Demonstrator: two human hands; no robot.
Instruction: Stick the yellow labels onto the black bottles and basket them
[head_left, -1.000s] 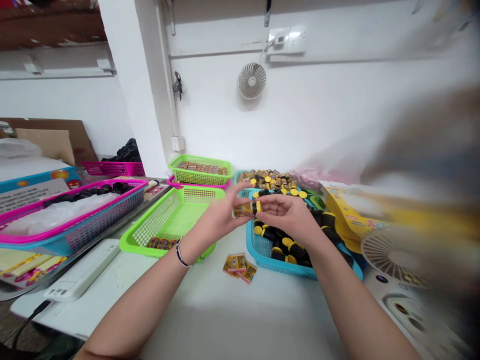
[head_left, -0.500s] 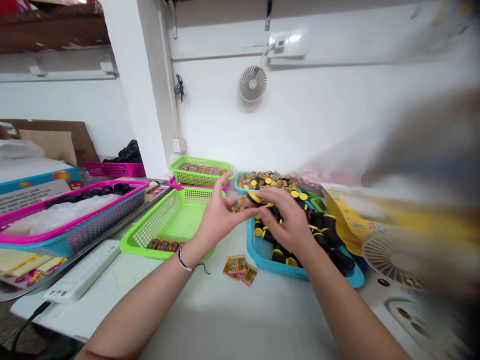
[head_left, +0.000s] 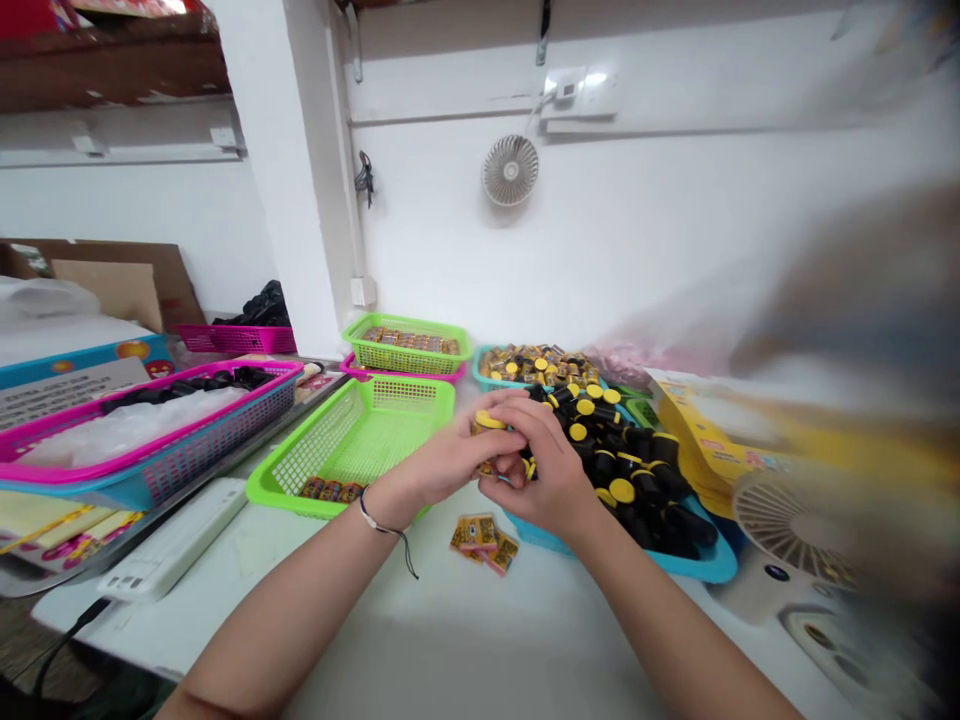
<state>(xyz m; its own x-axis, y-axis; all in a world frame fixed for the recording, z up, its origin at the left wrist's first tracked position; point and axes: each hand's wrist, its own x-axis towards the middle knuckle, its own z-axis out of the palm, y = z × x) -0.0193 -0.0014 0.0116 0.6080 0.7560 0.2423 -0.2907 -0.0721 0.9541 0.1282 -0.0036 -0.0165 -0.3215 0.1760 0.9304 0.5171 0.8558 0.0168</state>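
Between my two hands, in front of my chest, is a small yellow-capped canister (head_left: pixel 489 421) with a patterned label partly showing on its side. My left hand (head_left: pixel 450 455) closes around it from the left, and my right hand (head_left: pixel 546 458) wraps its fingers over it from the right. Much of its body is hidden by the fingers. Below the hands, a few loose patterned labels (head_left: pixel 484 542) lie overlapping on the white table (head_left: pixel 420 640). Just right of my right hand, a blue basket (head_left: pixel 694 568) holds many black canisters with yellow caps (head_left: pixel 622 490).
To the left, a green basket (head_left: pixel 390 412) has a short row of labelled canisters (head_left: pixel 330 490) at its near end. Behind are a fuller green basket (head_left: pixel 409 357) and another blue basket (head_left: pixel 484 382). A white power strip (head_left: pixel 172 540) lies left; a fan (head_left: pixel 795 515) stands right.
My hands have come together around the canister, fingers now wrapped over it, where before they held it and a label by the fingertips. The view has shifted slightly.
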